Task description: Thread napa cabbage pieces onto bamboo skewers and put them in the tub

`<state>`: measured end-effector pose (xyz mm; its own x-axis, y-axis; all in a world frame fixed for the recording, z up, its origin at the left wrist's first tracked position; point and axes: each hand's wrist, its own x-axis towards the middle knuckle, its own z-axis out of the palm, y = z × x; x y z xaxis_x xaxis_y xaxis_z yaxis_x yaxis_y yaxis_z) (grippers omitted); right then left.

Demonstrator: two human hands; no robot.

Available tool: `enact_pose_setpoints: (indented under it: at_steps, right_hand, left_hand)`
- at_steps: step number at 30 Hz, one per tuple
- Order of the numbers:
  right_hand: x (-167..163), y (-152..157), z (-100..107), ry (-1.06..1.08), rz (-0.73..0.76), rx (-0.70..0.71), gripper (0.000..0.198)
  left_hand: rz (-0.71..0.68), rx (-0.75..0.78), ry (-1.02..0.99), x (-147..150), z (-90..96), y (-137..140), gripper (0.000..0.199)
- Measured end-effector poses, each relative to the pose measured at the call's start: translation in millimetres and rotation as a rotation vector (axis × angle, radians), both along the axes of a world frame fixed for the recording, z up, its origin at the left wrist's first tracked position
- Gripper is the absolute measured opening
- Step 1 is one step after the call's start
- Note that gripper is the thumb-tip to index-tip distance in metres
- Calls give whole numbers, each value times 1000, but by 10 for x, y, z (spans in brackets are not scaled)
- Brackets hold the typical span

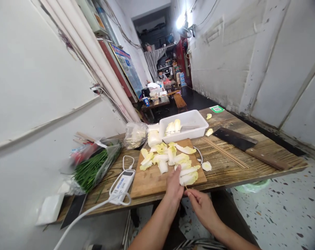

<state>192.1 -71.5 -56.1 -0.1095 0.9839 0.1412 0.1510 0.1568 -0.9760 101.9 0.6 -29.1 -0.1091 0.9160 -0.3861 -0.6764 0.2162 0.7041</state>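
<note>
My left hand (174,185) rests on the near edge of a wooden cutting board (149,178), its fingers pressing a stack of cut cabbage pieces (188,176). Just below the board's edge, my right hand (200,203) pinches a thin bamboo skewer whose tip points into that stack. More pale cabbage pieces (165,157) lie scattered over the board. Behind it stands a white plastic tray (196,119) with a few skewered cabbage pieces (173,126) inside.
A cleaver (247,146) and loose bamboo skewers (225,152) lie on the wooden table (251,166) to the right. At left sit a white power bank with cable (123,184), bagged green chives (93,170) and a plastic bag (135,135). A wall runs along the left.
</note>
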Motion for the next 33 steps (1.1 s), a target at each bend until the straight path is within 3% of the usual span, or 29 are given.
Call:
enact_pose_setpoints:
  at_steps: [9, 14, 18, 23, 26, 29, 31, 33]
  right_hand:
    - [99, -29, -30, -17, 16, -17, 38]
    - [154, -102, -88, -45, 28, -26, 39]
    - [149, -86, -92, -67, 34, -11, 39]
    - [142, -43, -82, -89, 15, 32, 37]
    - [202, -58, -36, -111, -1, 89, 36]
    - [370, -86, 91, -141, -7, 179, 34]
    - [558, -66, 240, -161, -18, 226, 32]
    - [786, 35, 448, -167, -39, 198, 31]
  left_hand:
    - [-86, -32, -133, -125, 142, 88, 39]
    - [36, -67, -2, -159, 190, 137, 18]
    - [94, -79, 51, -104, 158, 106, 12]
    - [82, -19, 81, -46, 140, 70, 21]
    - [-32, 109, 142, -104, 153, -7, 37]
    - [-54, 211, 286, -345, 106, -147, 41]
    - [0, 330, 787, -589, 23, -236, 39]
    - [14, 436, 1164, -834, -80, -291, 33]
